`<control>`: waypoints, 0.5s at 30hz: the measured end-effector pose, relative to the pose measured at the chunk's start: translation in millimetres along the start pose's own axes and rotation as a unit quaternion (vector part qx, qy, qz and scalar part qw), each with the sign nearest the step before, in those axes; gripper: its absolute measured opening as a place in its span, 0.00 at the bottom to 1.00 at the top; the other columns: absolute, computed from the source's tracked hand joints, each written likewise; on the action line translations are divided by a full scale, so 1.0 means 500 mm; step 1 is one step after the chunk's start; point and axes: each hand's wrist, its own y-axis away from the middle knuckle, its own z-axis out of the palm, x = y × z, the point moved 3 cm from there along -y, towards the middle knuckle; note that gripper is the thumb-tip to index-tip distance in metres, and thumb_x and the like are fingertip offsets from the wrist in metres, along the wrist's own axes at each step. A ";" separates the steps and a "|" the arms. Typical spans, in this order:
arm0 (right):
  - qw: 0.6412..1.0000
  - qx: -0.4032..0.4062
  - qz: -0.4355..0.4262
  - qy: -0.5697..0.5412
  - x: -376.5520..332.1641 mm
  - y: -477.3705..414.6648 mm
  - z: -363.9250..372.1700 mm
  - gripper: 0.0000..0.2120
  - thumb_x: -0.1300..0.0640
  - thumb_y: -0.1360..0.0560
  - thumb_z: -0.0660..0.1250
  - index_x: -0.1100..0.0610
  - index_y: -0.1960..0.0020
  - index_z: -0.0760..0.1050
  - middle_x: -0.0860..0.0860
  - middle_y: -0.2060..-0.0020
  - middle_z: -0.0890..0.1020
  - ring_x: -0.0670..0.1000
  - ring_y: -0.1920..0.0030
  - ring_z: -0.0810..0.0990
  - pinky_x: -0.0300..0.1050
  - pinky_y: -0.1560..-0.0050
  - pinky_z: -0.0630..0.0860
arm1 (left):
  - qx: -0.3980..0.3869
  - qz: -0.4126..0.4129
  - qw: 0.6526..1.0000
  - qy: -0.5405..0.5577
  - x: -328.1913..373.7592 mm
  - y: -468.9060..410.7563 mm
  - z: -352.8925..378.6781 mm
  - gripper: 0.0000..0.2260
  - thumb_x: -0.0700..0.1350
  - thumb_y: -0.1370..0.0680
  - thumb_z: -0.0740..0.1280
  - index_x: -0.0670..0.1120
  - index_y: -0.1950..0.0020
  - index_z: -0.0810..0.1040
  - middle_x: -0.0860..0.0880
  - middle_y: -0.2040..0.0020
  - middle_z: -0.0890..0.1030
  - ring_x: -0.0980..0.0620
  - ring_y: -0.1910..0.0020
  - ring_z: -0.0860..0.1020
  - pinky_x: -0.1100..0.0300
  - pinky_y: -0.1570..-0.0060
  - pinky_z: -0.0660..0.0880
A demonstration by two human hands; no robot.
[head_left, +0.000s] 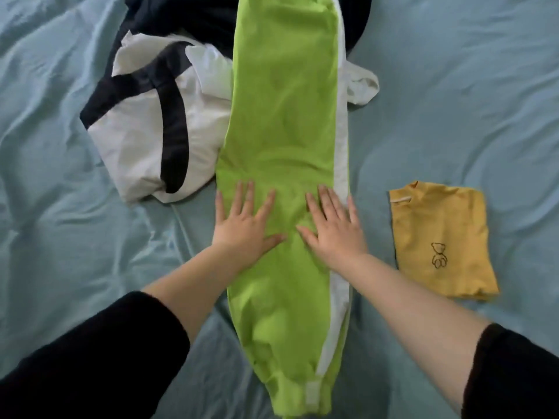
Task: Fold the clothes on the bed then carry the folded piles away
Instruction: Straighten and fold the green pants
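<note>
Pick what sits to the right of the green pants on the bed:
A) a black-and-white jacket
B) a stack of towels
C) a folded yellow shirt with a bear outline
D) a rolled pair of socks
C: the folded yellow shirt lies alone on the bed sheet right of the green pants; the black-and-white garment is on their left.

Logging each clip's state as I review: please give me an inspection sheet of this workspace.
Surface: bed, rumpled light blue sheet.
Job's things: green trousers laid out lengthwise, white side stripe; yellow top folded, apart to their right; white and navy garment crumpled at their left; dark garment bunched at the far end.
Clutter: nothing seen.
Grippers: left hand and right hand flat on the green trousers, fingers spread.
Cables: nothing seen.
Surroundings: only the bed shows.
</note>
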 end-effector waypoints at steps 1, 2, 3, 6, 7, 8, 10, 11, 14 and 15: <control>0.999 0.008 -0.036 0.007 -0.009 0.055 0.022 0.34 0.34 0.23 0.41 0.49 0.22 0.45 0.51 0.23 0.43 0.52 0.22 0.47 0.56 0.25 0.39 | -0.008 0.022 1.000 -0.002 0.026 0.054 0.036 0.39 0.75 0.31 0.37 0.58 0.28 0.24 0.45 0.26 0.27 0.44 0.29 0.25 0.36 0.35 0.24; 0.998 0.003 -0.062 0.018 -0.012 0.113 0.040 0.33 0.35 0.23 0.43 0.49 0.22 0.48 0.52 0.23 0.47 0.54 0.22 0.51 0.58 0.26 0.43 | -0.033 0.043 0.998 -0.010 0.049 0.111 0.071 0.38 0.74 0.31 0.34 0.57 0.29 0.22 0.47 0.26 0.27 0.44 0.30 0.23 0.36 0.35 0.24; 0.997 -0.010 -0.071 0.024 -0.008 0.162 0.054 0.32 0.36 0.22 0.43 0.49 0.23 0.49 0.52 0.23 0.50 0.55 0.23 0.53 0.58 0.27 0.46 | -0.060 0.054 0.997 -0.014 0.065 0.161 0.099 0.37 0.74 0.30 0.32 0.57 0.30 0.21 0.49 0.26 0.26 0.46 0.30 0.22 0.36 0.35 0.24; 0.996 -0.048 -0.066 0.021 0.009 0.220 0.062 0.29 0.39 0.21 0.43 0.47 0.22 0.47 0.50 0.23 0.46 0.55 0.22 0.47 0.55 0.26 0.39 | -0.057 0.036 0.997 0.034 0.063 0.230 0.106 0.33 0.71 0.27 0.34 0.59 0.29 0.23 0.52 0.26 0.27 0.49 0.28 0.25 0.39 0.34 0.24; 0.995 -0.050 -0.080 0.021 0.010 0.229 0.053 0.28 0.41 0.21 0.44 0.47 0.22 0.49 0.50 0.22 0.47 0.54 0.22 0.48 0.53 0.26 0.37 | -0.031 0.043 0.997 0.050 0.056 0.244 0.088 0.32 0.70 0.25 0.37 0.60 0.27 0.28 0.53 0.24 0.31 0.49 0.26 0.29 0.40 0.32 0.26; 0.993 -0.047 -0.103 0.024 0.012 0.246 0.046 0.27 0.45 0.21 0.47 0.49 0.22 0.55 0.50 0.22 0.53 0.53 0.23 0.53 0.52 0.26 0.40 | -0.001 0.065 0.997 0.052 0.047 0.262 0.073 0.31 0.67 0.23 0.42 0.59 0.24 0.34 0.53 0.21 0.39 0.49 0.23 0.36 0.41 0.29 0.31; 0.985 -0.042 -0.163 0.040 0.020 0.302 0.044 0.28 0.52 0.26 0.56 0.52 0.26 0.66 0.51 0.26 0.65 0.52 0.26 0.64 0.52 0.27 0.49 | 0.020 0.141 0.989 0.033 0.032 0.310 0.061 0.31 0.59 0.23 0.54 0.54 0.21 0.49 0.51 0.21 0.54 0.48 0.23 0.51 0.42 0.27 0.45; 0.979 -0.051 -0.190 0.049 0.024 0.333 0.051 0.30 0.53 0.30 0.61 0.53 0.27 0.68 0.51 0.27 0.67 0.52 0.27 0.66 0.52 0.28 0.52 | 0.017 0.179 0.983 0.019 0.025 0.336 0.068 0.32 0.57 0.25 0.57 0.52 0.22 0.55 0.50 0.22 0.58 0.49 0.24 0.56 0.43 0.28 0.50; 0.977 -0.070 -0.197 0.048 0.028 0.380 0.080 0.39 0.52 0.35 0.70 0.53 0.25 0.65 0.50 0.25 0.65 0.51 0.26 0.64 0.52 0.29 0.54 | -0.006 0.187 0.982 -0.013 0.008 0.380 0.098 0.38 0.62 0.30 0.61 0.52 0.22 0.57 0.49 0.23 0.60 0.48 0.25 0.60 0.44 0.29 0.51; 0.979 -0.074 -0.184 0.041 0.023 0.374 0.082 0.39 0.50 0.34 0.71 0.53 0.24 0.63 0.50 0.25 0.63 0.51 0.25 0.62 0.52 0.28 0.52 | -0.013 0.163 0.986 -0.016 0.011 0.382 0.108 0.40 0.66 0.30 0.61 0.52 0.22 0.55 0.48 0.23 0.59 0.47 0.25 0.60 0.45 0.28 0.50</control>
